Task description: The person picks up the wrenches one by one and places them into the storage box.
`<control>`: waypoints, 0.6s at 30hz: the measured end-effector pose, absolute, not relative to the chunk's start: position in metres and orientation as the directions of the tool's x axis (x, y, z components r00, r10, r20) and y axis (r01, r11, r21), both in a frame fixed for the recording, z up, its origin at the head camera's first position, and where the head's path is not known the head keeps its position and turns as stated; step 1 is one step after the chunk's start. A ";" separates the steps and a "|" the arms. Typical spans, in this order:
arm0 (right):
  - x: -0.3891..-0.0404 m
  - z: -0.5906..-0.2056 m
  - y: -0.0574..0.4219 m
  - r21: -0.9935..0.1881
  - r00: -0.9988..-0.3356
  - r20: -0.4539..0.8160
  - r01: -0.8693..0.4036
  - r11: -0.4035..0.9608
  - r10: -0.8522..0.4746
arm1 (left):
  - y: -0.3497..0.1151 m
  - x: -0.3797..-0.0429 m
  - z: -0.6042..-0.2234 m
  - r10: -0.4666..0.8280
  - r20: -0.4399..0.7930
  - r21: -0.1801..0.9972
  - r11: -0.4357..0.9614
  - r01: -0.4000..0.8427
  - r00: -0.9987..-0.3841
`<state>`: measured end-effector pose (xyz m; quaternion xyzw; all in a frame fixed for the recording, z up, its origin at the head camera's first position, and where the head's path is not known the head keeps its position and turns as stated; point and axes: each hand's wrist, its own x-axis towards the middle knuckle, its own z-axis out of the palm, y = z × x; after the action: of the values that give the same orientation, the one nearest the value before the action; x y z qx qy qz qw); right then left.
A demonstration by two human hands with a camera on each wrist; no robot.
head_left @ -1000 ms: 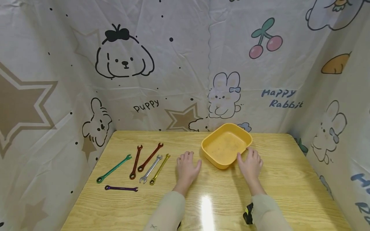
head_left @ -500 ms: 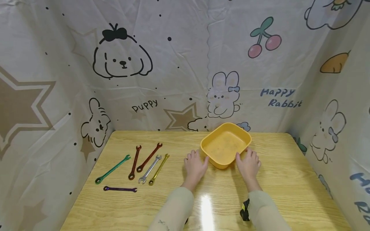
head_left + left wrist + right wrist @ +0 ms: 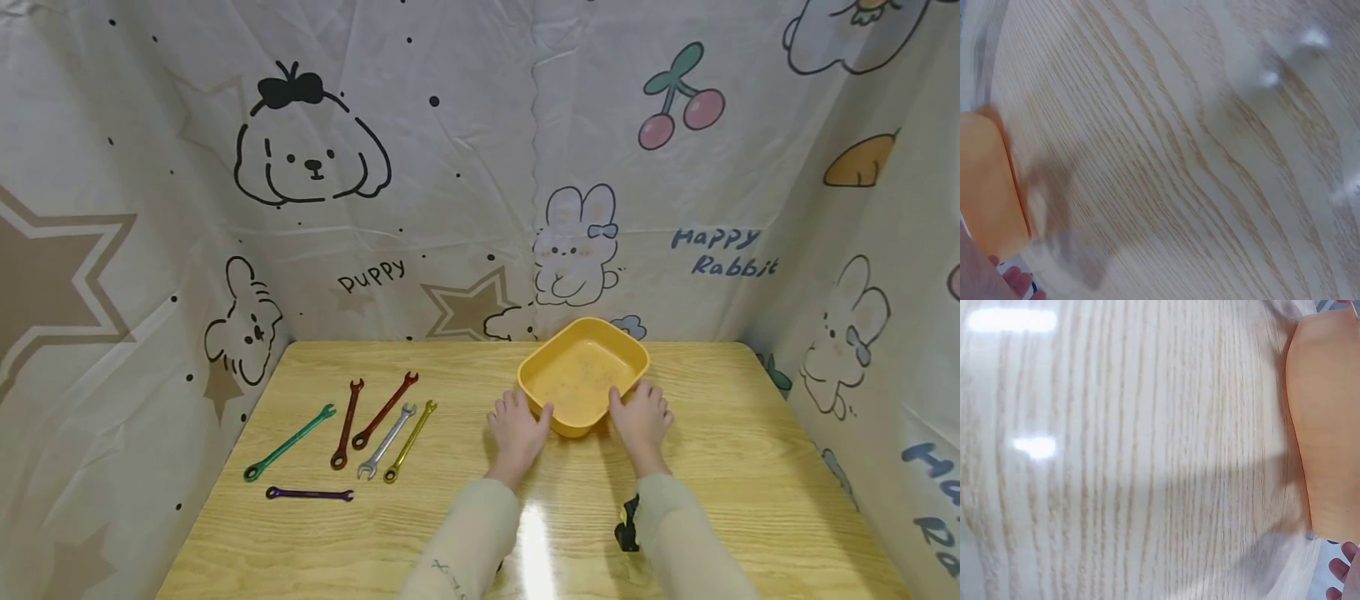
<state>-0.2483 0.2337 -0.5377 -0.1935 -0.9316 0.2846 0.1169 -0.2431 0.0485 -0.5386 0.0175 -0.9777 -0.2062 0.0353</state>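
A yellow plastic basin stands at the back of the table, turned at an angle. My left hand is at its front left side, thumb by the rim and fingers spread outside the wall. At the front right, my right hand holds the rim, thumb over the edge and fingers outside. The left wrist view has the basin's wall at its left edge, with fingertips below. In the right wrist view, fingertips show under the basin's wall. Most of both hands lies outside the wrist views.
Several wrenches lie on the left of the wooden table: a green one, two red ones, a silver one, a yellow one and a purple one. A printed cloth closes off the back and sides.
My left hand has moved right and forward, from beside the basin to its front left side. My right hand stays at the rim. The whole head view has shifted slightly.
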 end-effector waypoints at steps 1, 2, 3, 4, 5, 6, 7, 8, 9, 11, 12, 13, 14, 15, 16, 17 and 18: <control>-0.249 -0.537 0.235 -0.565 -0.899 0.097 0.304 0.767 0.427 | 0.049 -0.243 -0.539 -0.057 0.059 0.401 0.916 -0.029 -0.997; -0.251 -0.537 0.235 -0.552 -0.902 0.086 0.311 0.774 0.424 | 0.050 -0.243 -0.540 -0.065 0.055 0.399 0.916 -0.037 -0.996; -0.251 -0.536 0.235 -0.540 -0.903 0.073 0.320 0.779 0.422 | 0.051 -0.244 -0.540 -0.071 0.052 0.397 0.917 -0.044 -0.996; -0.252 -0.536 0.235 -0.525 -0.905 0.060 0.330 0.785 0.421 | 0.052 -0.244 -0.540 -0.077 0.049 0.395 0.917 -0.052 -0.996; -0.253 -0.536 0.235 -0.513 -0.906 0.048 0.339 0.788 0.421 | 0.054 -0.244 -0.541 -0.082 0.043 0.395 0.917 -0.059 -0.996; -0.254 -0.535 0.235 -0.503 -0.907 0.038 0.346 0.792 0.420 | 0.055 -0.244 -0.541 -0.088 0.038 0.397 0.916 -0.065 -0.995; -0.255 -0.535 0.235 -0.494 -0.907 0.025 0.355 0.794 0.421 | 0.056 -0.244 -0.541 -0.092 0.034 0.398 0.915 -0.071 -0.995; -0.256 -0.536 0.234 -0.487 -0.907 0.017 0.360 0.796 0.421 | 0.057 -0.244 -0.541 -0.096 0.029 0.398 0.914 -0.076 -0.995; -0.257 -0.536 0.234 -0.482 -0.906 0.007 0.368 0.795 0.424 | 0.058 -0.244 -0.541 -0.099 0.022 0.397 0.914 -0.082 -0.995; -0.258 -0.536 0.234 -0.479 -0.904 -0.004 0.376 0.793 0.427 | 0.060 -0.244 -0.541 -0.108 0.017 0.400 0.912 -0.092 -0.994; -0.259 -0.536 0.233 -0.477 -0.904 -0.008 0.379 0.793 0.427 | 0.061 -0.244 -0.541 -0.113 0.016 0.401 0.911 -0.098 -0.993; -0.259 -0.537 0.233 -0.475 -0.904 -0.011 0.381 0.793 0.428 | 0.062 -0.244 -0.541 -0.117 0.016 0.401 0.911 -0.101 -0.993; -0.259 -0.536 0.233 -0.473 -0.904 -0.013 0.383 0.794 0.428 | 0.062 -0.243 -0.541 -0.121 0.014 0.400 0.910 -0.105 -0.993; -0.260 -0.536 0.233 -0.469 -0.903 -0.013 0.384 0.795 0.429 | 0.063 -0.243 -0.541 -0.126 0.017 0.402 0.909 -0.109 -0.992; -0.260 -0.537 0.233 -0.463 -0.904 -0.011 0.384 0.799 0.428 | 0.063 -0.244 -0.542 -0.130 0.018 0.406 0.907 -0.112 -0.991; -0.260 -0.536 0.233 -0.457 -0.904 -0.010 0.384 0.803 0.427 | 0.064 -0.244 -0.542 -0.134 0.016 0.407 0.906 -0.115 -0.991; -0.261 -0.536 0.233 -0.447 -0.905 -0.008 0.384 0.808 0.426 | 0.064 -0.244 -0.542 -0.137 0.014 0.405 0.906 -0.119 -0.990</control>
<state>-0.2607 0.2331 -0.5364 -0.2134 -0.9495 0.2251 0.0465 -0.2442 0.0639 -0.5424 0.0656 -0.9761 -0.2063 0.0212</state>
